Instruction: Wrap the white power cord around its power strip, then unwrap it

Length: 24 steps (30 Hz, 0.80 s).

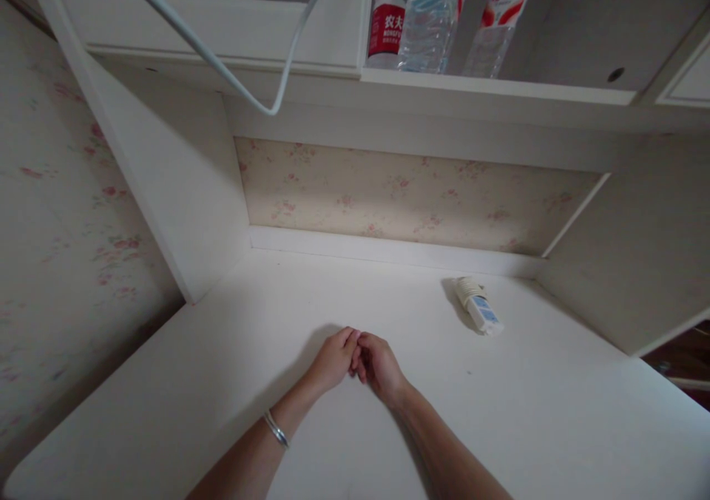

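My left hand [334, 357] and my right hand [384, 370] rest together on the white desktop [355, 441], meeting at the curled fingers. No object shows in either hand. The left one has its back turned up and its fingers bent inward, and a silver bangle [276, 430] circles that wrist. The right one lies partly on its side, with its fingers folded against the left fingers. Off to the right of both, apart from them, lies a white bundle of wound cord [471, 290] with a blue-and-white label on its lower end; its exact kind is unclear.
Overhead, a shelf [499, 89] holds several clear plastic bottles, one a red-labelled bottle [387, 26]. A pale bent tube [222, 67] hangs in front of the cabinet. White side panels [166, 167] bound the desk, with floral wallpaper [388, 193] behind.
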Tool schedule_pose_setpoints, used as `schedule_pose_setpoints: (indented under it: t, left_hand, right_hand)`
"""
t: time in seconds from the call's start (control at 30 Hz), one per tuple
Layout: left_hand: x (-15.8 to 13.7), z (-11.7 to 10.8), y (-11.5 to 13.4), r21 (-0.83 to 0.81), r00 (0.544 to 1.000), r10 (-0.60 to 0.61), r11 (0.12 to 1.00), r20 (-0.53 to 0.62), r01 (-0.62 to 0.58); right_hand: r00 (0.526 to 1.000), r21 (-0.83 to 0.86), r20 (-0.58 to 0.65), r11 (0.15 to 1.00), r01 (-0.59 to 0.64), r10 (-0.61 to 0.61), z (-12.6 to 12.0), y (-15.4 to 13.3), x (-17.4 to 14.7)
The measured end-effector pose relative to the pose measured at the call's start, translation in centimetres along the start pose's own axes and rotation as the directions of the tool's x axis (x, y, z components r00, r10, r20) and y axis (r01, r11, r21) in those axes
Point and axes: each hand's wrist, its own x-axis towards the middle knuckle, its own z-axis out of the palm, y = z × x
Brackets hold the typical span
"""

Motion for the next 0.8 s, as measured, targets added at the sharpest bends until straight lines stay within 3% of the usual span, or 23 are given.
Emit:
schedule_pose_setpoints:
  t: [0.8]
  left_hand:
    - [-0.19,-0.08,0.19,0.022,1.000,-0.006,1.000,0.004,0.006]
  right_hand:
    - [1.000,-0.040,-0.012,0.999,-0.014,0.014,-0.01,-0.08,-0.04]
